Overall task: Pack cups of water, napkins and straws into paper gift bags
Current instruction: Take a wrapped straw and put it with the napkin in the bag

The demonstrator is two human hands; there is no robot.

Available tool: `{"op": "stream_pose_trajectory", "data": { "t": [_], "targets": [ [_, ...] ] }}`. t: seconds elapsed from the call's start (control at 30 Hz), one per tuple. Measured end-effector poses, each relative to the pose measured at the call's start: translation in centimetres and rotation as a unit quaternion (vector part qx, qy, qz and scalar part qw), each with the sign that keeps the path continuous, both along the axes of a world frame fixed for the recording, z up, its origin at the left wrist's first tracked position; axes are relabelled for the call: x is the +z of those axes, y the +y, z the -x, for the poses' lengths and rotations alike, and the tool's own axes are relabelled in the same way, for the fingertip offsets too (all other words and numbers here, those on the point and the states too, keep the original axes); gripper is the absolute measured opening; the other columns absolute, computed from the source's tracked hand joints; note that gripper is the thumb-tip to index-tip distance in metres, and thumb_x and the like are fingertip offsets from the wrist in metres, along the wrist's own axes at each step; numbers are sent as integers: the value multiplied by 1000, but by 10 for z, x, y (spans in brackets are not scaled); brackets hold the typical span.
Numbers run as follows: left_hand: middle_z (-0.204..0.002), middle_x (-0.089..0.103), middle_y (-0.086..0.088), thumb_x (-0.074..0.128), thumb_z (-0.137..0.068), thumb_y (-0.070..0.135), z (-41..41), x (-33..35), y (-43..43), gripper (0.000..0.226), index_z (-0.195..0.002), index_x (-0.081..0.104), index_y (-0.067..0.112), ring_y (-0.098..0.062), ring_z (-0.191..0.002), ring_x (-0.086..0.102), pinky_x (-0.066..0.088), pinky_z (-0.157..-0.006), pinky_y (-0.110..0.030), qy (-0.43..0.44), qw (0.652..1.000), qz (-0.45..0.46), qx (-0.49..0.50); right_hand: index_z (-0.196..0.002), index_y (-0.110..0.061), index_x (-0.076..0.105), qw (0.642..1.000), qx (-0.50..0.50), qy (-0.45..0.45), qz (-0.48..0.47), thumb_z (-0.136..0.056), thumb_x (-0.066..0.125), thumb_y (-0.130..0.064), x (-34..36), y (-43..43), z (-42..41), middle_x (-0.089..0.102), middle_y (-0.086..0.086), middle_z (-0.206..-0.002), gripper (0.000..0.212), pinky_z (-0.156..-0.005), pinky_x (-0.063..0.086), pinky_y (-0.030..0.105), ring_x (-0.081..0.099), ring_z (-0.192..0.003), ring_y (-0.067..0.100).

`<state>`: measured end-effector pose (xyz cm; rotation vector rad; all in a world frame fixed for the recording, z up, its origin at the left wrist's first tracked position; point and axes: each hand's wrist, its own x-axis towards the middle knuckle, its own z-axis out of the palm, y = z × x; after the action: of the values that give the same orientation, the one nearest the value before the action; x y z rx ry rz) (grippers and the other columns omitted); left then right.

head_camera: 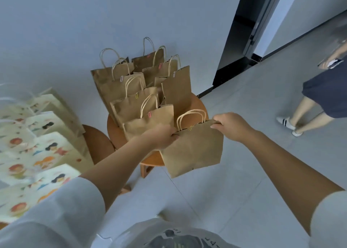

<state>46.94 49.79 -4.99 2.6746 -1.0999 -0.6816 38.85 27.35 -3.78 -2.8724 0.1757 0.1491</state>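
I hold a brown paper gift bag (195,148) with twisted handles over the front edge of a round wooden stool (197,105). My left hand (163,137) pinches the bag's top left corner. My right hand (231,125) grips its top right corner. A yellow paper clip closes the bag's mouth. Several more brown paper bags (135,90), each clipped shut, stand packed together on the stool behind it. No cups, napkins or straws show.
Several cream bags with cartoon prints (37,153) stand at the left beside a second wooden stool (97,144). A person in dark shorts (323,93) walks at the right on the grey tiled floor. A dark door frame (242,31) stands behind.
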Motion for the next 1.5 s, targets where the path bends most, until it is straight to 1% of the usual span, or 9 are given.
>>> {"op": "stream_pose_trajectory", "data": {
  "t": [0.2,0.33,0.6,0.77,0.87,1.0,1.13,1.3,1.5],
  "targets": [
    [-93,58,-2,34,-98,46,-55,-15,-69,35,-98,61,24,-26,-90,57,49,-71,-33,-157,983,-89,-3,-72,-4,47,999,3,-2,-52,-94,52,-17,-16,-74,-69,42,0,-62,27,-56,28,31,43,-65,20],
    [-99,62,-8,36,-101,33,-93,-18,-111,33,-99,61,10,-28,-94,59,43,-73,-34,-59,993,-85,47,-67,-9,43,997,62,1,-42,-95,50,-18,-28,-119,-128,40,-3,-60,30,-52,26,27,43,-65,20],
    [-97,63,-6,38,-101,33,-148,-26,-160,33,-99,63,11,-27,-92,60,49,-74,-37,-56,981,-97,156,-57,-14,30,984,170,23,-56,-96,49,-15,-36,-172,-230,36,-2,-56,43,-50,22,25,36,-56,16],
    [-102,63,-7,38,-102,29,-164,-46,-169,30,-108,63,12,-27,-95,60,48,-73,-35,-47,963,-143,226,-67,-6,48,975,193,74,-86,-98,45,-15,-62,-172,-264,48,5,-65,33,-58,29,31,49,-68,24],
    [-108,62,-5,41,-100,17,-168,-65,-174,23,-111,62,14,-26,-100,59,46,-73,-33,-65,946,-160,273,-66,-13,43,977,197,63,-55,-100,38,-16,-79,-165,-272,44,1,-64,35,-54,27,28,46,-69,22],
    [-111,60,-5,43,-99,11,-171,-73,-178,22,-112,60,15,-25,-104,59,48,-78,-33,-63,933,-146,322,-73,-16,37,976,212,53,25,-101,33,-13,-88,-162,-280,36,-3,-62,28,-46,20,23,45,-67,21],
    [-112,57,-5,41,-100,14,-167,-72,-173,21,-114,57,13,-24,-106,55,45,-79,-32,-58,930,-116,344,-110,-9,54,969,242,-20,45,-102,31,-23,-85,-157,-280,61,8,-95,28,-62,43,28,57,-89,25],
    [-112,56,-8,37,-99,14,-156,-50,-155,26,-116,57,12,-26,-107,53,46,-83,-34,-26,936,-66,344,-94,-2,65,948,264,-158,-84,-98,43,-20,-65,-139,-271,66,11,-80,29,-55,36,21,61,-76,27],
    [-119,61,-7,40,-100,22,-113,17,-115,31,-125,57,13,-24,-107,58,49,-88,-33,-38,924,57,377,-110,-2,63,935,273,-183,-134,-100,39,-17,-15,-81,-252,67,12,-99,31,-71,42,24,61,-91,25]
  ]
}}
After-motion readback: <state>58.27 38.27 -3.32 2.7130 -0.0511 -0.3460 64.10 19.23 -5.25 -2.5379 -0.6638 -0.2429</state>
